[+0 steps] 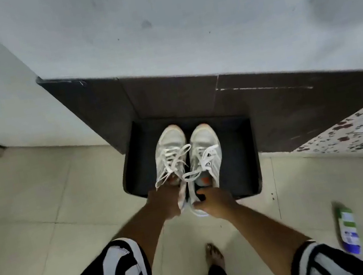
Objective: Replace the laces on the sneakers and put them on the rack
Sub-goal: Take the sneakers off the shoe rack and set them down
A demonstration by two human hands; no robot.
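While outstretched, hands (187, 199) grip sneakers (187, 153) (heels).

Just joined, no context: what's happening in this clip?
A person holds a pair of white sneakers by the heels, the left hand on the left sneaker and the right hand on the right sneaker. Both are laced, toes toward the wall, over a black rack on the floor. Whether they rest on it is unclear.
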